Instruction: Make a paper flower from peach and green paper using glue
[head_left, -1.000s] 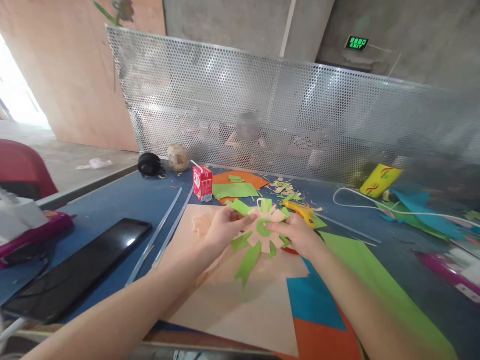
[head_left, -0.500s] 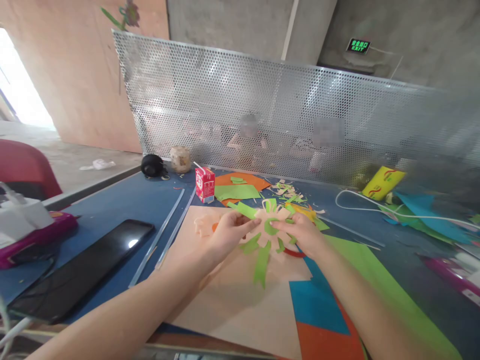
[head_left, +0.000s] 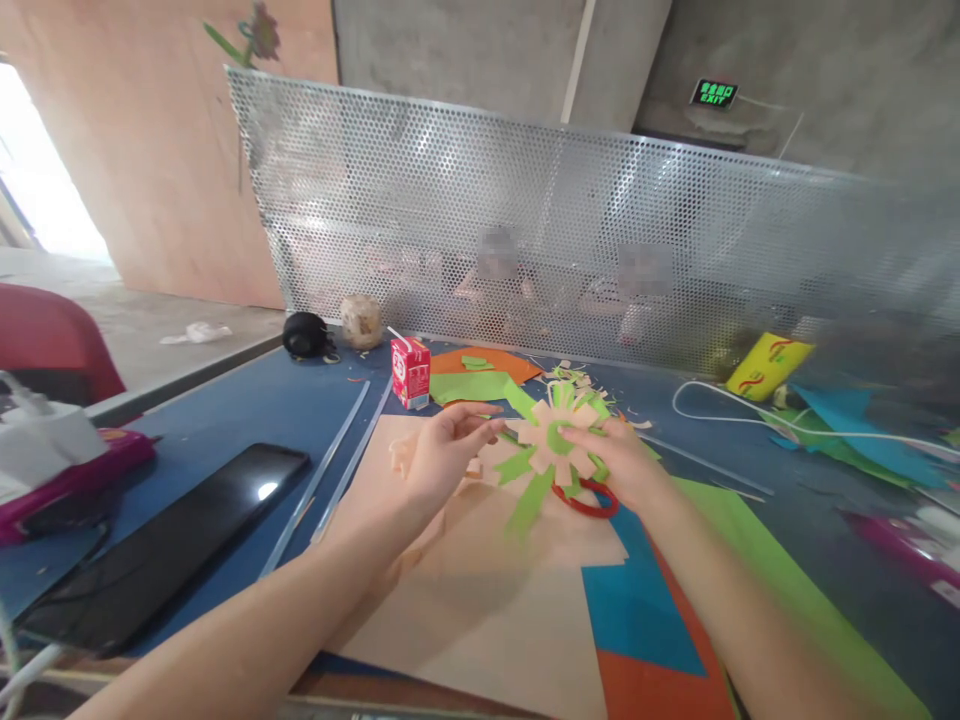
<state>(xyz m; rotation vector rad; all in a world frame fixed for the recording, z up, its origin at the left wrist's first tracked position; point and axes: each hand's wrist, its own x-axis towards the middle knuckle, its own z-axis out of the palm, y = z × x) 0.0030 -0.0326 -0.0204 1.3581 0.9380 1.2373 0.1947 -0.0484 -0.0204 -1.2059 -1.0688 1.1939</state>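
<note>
A paper flower with pale peach petals, a green centre and green strips is pinched in my right hand, thumb over its front. Just left of it, apart from the flower, my left hand has its thumb and fingers parted, with nothing visible between them. A red loop, like a scissors handle, shows below the flower. Under both hands lie sheets of peach paper. Another peach cut-out is partly hidden behind my left hand.
A red drink carton stands behind my left hand. Clear glue sticks and a black phone lie to the left. Green paper and blue paper are at right. A perforated metal screen closes the back; people sit beyond.
My left hand has let go of the flower and drawn slightly left. My right hand has moved the flower a little right and up, uncovering more of the red loop.
</note>
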